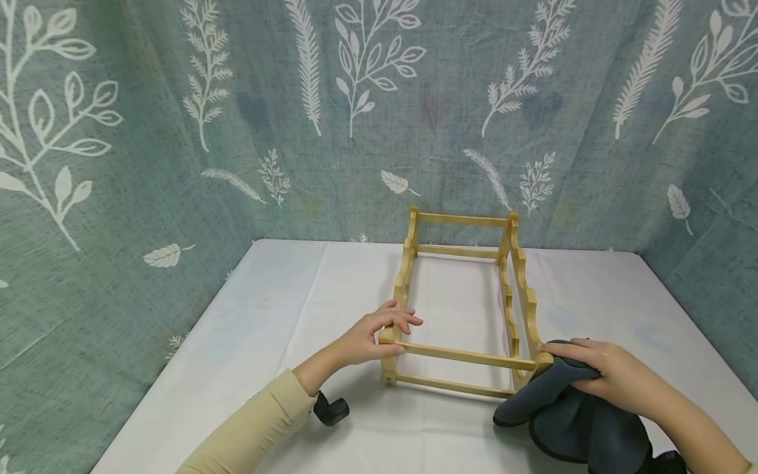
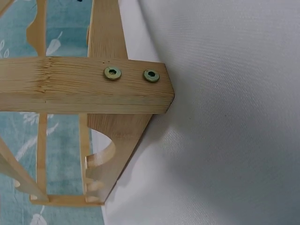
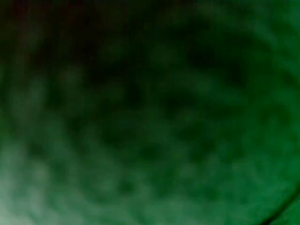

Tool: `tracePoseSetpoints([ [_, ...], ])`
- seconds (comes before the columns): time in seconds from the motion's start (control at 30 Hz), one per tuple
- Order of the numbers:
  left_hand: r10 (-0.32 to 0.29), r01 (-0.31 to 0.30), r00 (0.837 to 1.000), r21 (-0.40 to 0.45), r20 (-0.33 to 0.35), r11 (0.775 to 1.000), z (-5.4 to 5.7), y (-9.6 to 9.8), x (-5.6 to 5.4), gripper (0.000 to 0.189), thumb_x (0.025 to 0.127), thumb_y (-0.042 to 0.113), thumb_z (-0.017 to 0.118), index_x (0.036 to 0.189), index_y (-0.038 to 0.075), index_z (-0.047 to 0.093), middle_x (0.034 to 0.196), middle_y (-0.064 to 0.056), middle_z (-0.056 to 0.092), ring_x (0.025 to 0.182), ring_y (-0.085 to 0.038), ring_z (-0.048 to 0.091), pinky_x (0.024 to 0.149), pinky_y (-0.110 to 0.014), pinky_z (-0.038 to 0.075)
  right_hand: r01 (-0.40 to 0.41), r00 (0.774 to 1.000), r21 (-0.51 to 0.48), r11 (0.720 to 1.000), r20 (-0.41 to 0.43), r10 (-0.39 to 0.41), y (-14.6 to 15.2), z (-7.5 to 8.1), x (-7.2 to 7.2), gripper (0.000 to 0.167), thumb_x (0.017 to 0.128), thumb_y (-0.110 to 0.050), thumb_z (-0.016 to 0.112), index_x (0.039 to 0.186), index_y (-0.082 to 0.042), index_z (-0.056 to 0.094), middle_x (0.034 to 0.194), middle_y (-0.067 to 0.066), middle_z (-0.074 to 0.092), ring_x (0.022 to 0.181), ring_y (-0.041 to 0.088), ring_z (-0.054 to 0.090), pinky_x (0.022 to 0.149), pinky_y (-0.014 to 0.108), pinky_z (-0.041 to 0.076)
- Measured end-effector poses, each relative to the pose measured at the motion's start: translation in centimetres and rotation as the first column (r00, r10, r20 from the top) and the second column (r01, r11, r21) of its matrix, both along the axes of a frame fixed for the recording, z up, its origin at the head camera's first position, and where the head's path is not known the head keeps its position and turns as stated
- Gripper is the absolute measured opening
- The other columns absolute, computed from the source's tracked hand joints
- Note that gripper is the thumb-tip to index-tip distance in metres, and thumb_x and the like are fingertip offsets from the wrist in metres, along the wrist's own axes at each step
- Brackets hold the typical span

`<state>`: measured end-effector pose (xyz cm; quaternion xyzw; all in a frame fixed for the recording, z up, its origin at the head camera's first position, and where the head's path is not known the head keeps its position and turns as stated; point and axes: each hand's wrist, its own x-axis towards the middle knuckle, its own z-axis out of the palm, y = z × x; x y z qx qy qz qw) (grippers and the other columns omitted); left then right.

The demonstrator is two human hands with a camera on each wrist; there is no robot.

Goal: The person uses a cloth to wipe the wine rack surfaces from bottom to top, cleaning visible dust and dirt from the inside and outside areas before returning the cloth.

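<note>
A light wooden rack (image 1: pixel 468 356) with scalloped side rails stands on the white-covered table. At its near left corner my left hand (image 1: pixel 368 337) grips the frame, thumb on the front and fingers over the top. My right hand (image 1: pixel 618 375) holds a dark grey cloth (image 1: pixel 616 428) with black edging against the near right corner. Part of the cloth drapes down below that hand. Two bolt heads show on a bar of the rack (image 2: pixel 70 84) in the left wrist view. The right wrist view is dark green and blurred, with no hand visible.
White cloth covers the table (image 1: pixel 290 309). Behind it and along both sides hangs a green-grey curtain (image 1: pixel 438 158) with white leaf prints. A black wrist-camera mount (image 1: pixel 331 409) sticks out below my left sleeve (image 1: pixel 260 421).
</note>
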<state>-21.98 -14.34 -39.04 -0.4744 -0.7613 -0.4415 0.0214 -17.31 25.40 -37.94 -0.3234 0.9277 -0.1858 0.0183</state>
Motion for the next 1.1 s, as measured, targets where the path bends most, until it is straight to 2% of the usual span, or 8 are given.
tracePoseSetpoints([
  [0.17,-0.008,0.008,0.999,-0.012,0.042,1.0,-0.1,-0.3,-0.1,0.02,0.079,-0.004,0.064,0.093,0.005,0.053,0.121,-0.022,0.055,0.127,-0.032,0.04,0.11,-0.052,0.012,-0.07,0.997,-0.025,0.997,0.015,0.07,0.2,-0.3,-0.1,0.068,0.07,-0.006,0.074,0.13,-0.027,0.05,0.103,0.009,0.064,0.097,0.046,0.056,0.065,0.044,0.05],
  [0.27,-0.027,0.028,0.993,-0.014,0.116,1.0,-0.3,-0.7,-0.4,0.024,0.083,0.002,0.064,0.104,0.002,0.053,0.131,-0.024,0.046,0.134,-0.037,0.026,0.111,-0.051,0.013,-0.151,0.988,-0.054,0.987,-0.011,0.151,0.3,-0.5,-0.1,0.07,0.07,-0.004,0.074,0.131,-0.027,0.049,0.099,0.004,0.063,0.094,0.044,0.057,0.059,0.028,0.045],
  [0.4,-0.041,0.04,0.981,0.011,0.19,0.999,-0.5,-1.4,-0.8,0.033,0.088,0.011,0.059,0.118,0.0,0.049,0.142,-0.025,0.03,0.137,-0.038,0.015,0.108,-0.051,0.021,-0.217,0.976,-0.061,0.974,-0.039,0.215,0.0,-0.7,0.2,0.069,0.072,-0.004,0.073,0.131,-0.028,0.048,0.106,0.006,0.061,0.092,0.042,0.058,0.058,0.022,0.043],
  [0.63,-0.003,-0.001,0.981,0.022,0.192,1.0,-0.8,-2.1,-1.3,0.043,0.089,0.007,0.057,0.129,-0.003,0.043,0.145,-0.024,0.025,0.137,-0.03,0.022,0.106,-0.052,0.026,-0.202,0.979,0.012,0.979,0.01,0.201,-1.1,-0.4,0.8,0.066,0.072,-0.012,0.074,0.13,-0.031,0.05,0.112,0.018,0.06,0.096,0.043,0.057,0.061,0.027,0.05],
  [0.83,0.084,-0.099,0.972,0.06,0.218,0.993,-1.1,-2.5,-2.2,0.046,0.087,0.005,0.059,0.128,-0.008,0.044,0.141,-0.024,0.034,0.131,-0.029,0.034,0.105,-0.05,0.028,-0.268,0.962,-0.004,0.964,-0.057,0.267,-2.3,-0.3,1.3,0.065,0.071,-0.014,0.076,0.13,-0.029,0.051,0.11,0.017,0.062,0.094,0.037,0.06,0.061,0.027,0.051],
  [0.93,0.147,-0.179,0.948,0.094,0.282,0.979,-1.4,-2.7,-2.9,0.05,0.085,0.005,0.061,0.129,-0.008,0.042,0.137,-0.023,0.04,0.127,-0.018,0.041,0.1,-0.037,0.038,-0.276,0.958,-0.001,0.961,-0.074,0.275,-3.2,-0.1,1.6,0.064,0.073,-0.018,0.075,0.13,-0.029,0.049,0.11,0.012,0.064,0.094,0.035,0.061,0.063,0.029,0.052],
  [1.0,0.192,-0.245,0.919,0.118,0.345,0.962,-2.0,-2.9,-3.8,0.05,0.084,0.005,0.062,0.13,-0.006,0.044,0.134,-0.022,0.044,0.117,-0.009,0.049,0.09,-0.027,0.045,-0.273,0.959,0.0,0.962,-0.078,0.272,-3.9,0.0,1.8,0.06,0.076,-0.021,0.073,0.131,-0.03,0.049,0.11,0.008,0.064,0.095,0.032,0.062,0.066,0.031,0.053],
  [1.1,0.245,-0.339,0.869,0.156,0.43,0.928,-3.0,-3.3,-5.2,0.048,0.084,0.004,0.062,0.128,-0.004,0.047,0.124,-0.025,0.052,0.1,-0.003,0.057,0.08,-0.02,0.049,-0.274,0.96,-0.018,0.962,-0.058,0.272,-5.3,0.3,2.2,0.057,0.08,-0.024,0.07,0.132,-0.029,0.048,0.11,0.004,0.064,0.094,0.023,0.063,0.067,0.03,0.052],
])
